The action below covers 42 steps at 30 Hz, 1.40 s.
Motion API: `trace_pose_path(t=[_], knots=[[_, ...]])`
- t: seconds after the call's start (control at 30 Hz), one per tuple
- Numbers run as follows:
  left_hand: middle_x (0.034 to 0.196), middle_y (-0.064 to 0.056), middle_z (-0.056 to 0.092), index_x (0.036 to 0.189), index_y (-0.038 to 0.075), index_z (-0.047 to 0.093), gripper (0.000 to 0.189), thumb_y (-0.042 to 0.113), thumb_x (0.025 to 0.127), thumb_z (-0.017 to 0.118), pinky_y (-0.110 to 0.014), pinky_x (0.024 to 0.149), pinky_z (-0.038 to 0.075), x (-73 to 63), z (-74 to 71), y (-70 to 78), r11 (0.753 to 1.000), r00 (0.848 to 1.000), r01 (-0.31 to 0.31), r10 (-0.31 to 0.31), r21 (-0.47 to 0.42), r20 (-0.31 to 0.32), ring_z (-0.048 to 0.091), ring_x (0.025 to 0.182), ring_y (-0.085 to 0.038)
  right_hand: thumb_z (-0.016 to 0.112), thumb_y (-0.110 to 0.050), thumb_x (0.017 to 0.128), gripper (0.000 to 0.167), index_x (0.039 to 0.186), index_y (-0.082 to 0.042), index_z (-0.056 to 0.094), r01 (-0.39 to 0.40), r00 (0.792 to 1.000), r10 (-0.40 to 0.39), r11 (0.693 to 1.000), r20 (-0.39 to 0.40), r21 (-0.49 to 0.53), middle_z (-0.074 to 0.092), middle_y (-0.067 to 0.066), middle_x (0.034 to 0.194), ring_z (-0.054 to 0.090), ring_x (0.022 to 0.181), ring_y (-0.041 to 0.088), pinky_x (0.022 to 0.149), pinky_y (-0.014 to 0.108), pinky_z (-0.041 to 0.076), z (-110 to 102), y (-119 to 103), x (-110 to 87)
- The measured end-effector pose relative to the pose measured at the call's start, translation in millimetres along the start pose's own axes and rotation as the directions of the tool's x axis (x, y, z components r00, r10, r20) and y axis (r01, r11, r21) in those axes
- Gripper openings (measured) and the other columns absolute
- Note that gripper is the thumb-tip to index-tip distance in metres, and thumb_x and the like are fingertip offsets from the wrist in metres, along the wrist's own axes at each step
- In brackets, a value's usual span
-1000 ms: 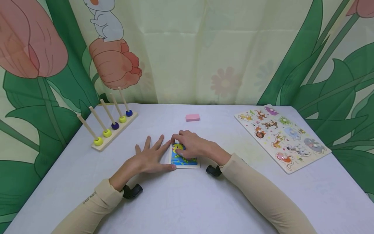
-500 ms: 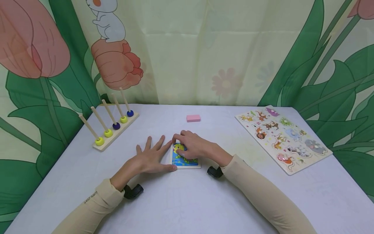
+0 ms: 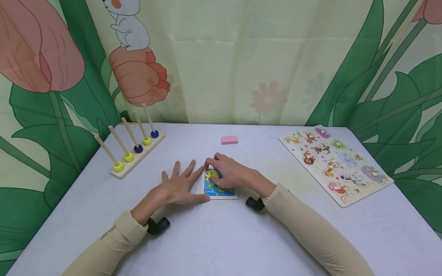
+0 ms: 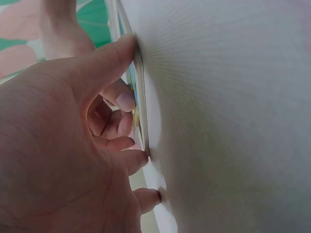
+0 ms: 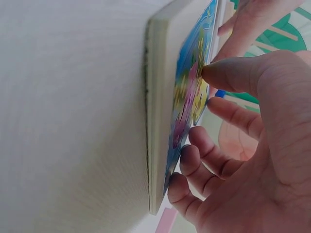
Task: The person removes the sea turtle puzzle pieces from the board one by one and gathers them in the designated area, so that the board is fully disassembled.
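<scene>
A small square wooden picture puzzle [image 3: 219, 194], with a blue scene and a yellow-green figure, lies on the table. My left hand [image 3: 177, 188] is spread flat beside it, thumb tip at the near left corner and index fingertip near the far left corner. My right hand [image 3: 229, 171] bends over the puzzle and covers much of its right and far parts. In the right wrist view, its thumb and index fingertip pinch at a yellow puzzle piece [image 5: 199, 104] on the face. The other curled fingertips [image 5: 179, 186] sit along the puzzle's far side.
A wooden peg stand [image 3: 138, 155] with yellow and dark blue beads stands at the left. Behind the puzzle lies a pink block [image 3: 229, 140]. An animal puzzle board [image 3: 335, 163] lies at the right, and a printed curtain [image 3: 221, 76] hangs behind the table.
Both hands stay in place at the puzzle. The whole head view shifts very slightly right and down.
</scene>
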<state>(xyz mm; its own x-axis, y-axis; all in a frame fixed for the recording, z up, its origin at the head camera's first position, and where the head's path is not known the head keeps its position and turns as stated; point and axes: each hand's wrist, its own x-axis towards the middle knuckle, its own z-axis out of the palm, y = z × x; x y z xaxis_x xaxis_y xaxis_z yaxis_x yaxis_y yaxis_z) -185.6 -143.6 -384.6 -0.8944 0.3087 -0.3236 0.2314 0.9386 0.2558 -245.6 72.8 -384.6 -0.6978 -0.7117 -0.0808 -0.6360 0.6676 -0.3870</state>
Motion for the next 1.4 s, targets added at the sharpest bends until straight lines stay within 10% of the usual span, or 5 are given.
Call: trace_pose_path(t=[1.4], knots=[[0.181, -0.011, 0.005, 0.171, 0.028, 0.019, 0.106, 0.080, 0.089, 0.060, -0.093, 0.112, 0.009, 1.2, 0.8, -0.9, 1.000, 1.000, -0.010, 0.010, 0.013, -0.003, -0.001, 0.160, -0.064, 0.069, -0.020, 0.101, 0.039, 0.140, -0.018, 0.065, 0.002, 1.000, -0.001, 0.991, -0.007, 0.132, 0.061, 0.011, 0.125, 0.058, 0.108, 0.021, 0.101, 0.039, 0.054, -2.3, 7.3, -2.7]])
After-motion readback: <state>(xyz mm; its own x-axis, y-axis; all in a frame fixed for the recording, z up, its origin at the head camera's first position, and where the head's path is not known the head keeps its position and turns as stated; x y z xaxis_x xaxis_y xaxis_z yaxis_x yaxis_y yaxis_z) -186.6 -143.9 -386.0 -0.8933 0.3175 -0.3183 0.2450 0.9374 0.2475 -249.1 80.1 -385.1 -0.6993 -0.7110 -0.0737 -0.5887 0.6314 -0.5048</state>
